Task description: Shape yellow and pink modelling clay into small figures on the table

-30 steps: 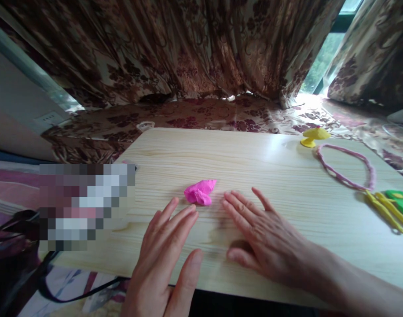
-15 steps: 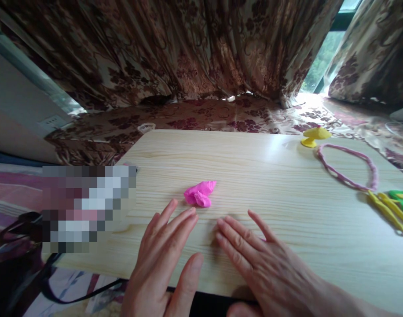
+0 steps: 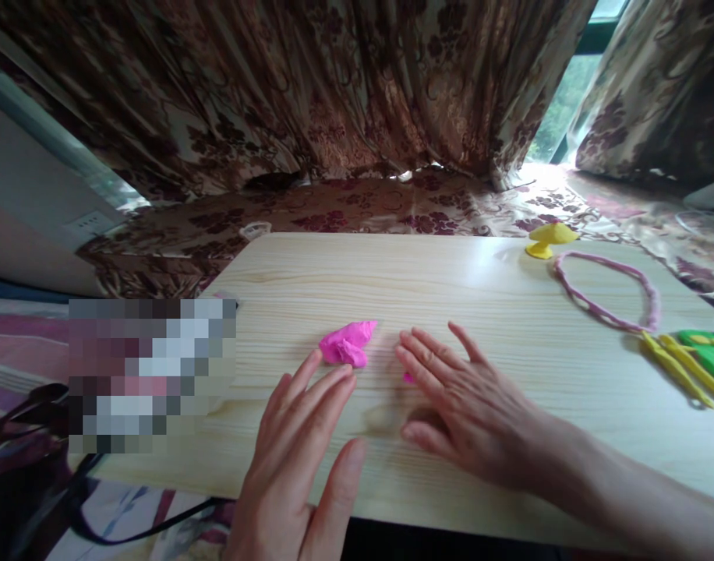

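A lump of bright pink clay [image 3: 345, 344] lies on the pale wooden table [image 3: 497, 312], just beyond my fingertips. My left hand [image 3: 302, 460] rests flat with fingers stretched out, its tips close to the lump. My right hand [image 3: 468, 405] lies palm down with fingers spread, pressing on a small pink clay piece [image 3: 408, 378] that peeks out under the fingers; most of that piece is hidden.
At the far right of the table sit a yellow clay shape [image 3: 547, 238], a pink clay ring [image 3: 606, 288], yellow strips [image 3: 678, 370] and a green piece [image 3: 711, 351]. Patterned curtains [image 3: 334, 93] hang behind. A black strap [image 3: 35, 436] lies at lower left.
My right hand drew back toward me over the table, then slid forward again, and a bit of pink clay now shows under its fingers. The left hand barely moved.
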Motion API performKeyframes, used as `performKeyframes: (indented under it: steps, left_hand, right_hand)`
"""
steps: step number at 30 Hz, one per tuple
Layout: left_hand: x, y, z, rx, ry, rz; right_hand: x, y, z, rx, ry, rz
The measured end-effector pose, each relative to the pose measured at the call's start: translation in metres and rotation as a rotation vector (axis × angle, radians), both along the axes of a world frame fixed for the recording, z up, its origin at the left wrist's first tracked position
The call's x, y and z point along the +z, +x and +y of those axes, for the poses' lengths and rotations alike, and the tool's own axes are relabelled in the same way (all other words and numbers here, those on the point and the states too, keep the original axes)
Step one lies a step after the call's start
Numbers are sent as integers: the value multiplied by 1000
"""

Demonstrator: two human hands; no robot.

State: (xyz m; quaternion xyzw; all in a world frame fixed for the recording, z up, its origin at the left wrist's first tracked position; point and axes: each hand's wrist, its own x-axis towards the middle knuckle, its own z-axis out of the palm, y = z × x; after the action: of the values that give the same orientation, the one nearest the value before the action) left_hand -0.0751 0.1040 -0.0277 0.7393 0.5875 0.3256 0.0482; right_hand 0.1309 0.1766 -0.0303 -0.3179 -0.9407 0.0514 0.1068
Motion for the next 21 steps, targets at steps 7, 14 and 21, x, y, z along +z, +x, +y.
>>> performKeyframes:
  steps: [7,14,21]
  left_hand:
    - [-2,14,24,-160,69,80]
    - [1,57,76,-335,27,244]
    - [11,67,88,-362,-104,266]
  right_hand:
    - [24,59,18,-275,33,50]
    - [-9,85,5,-358,35,130]
    - [5,73,6,-339,-70,322]
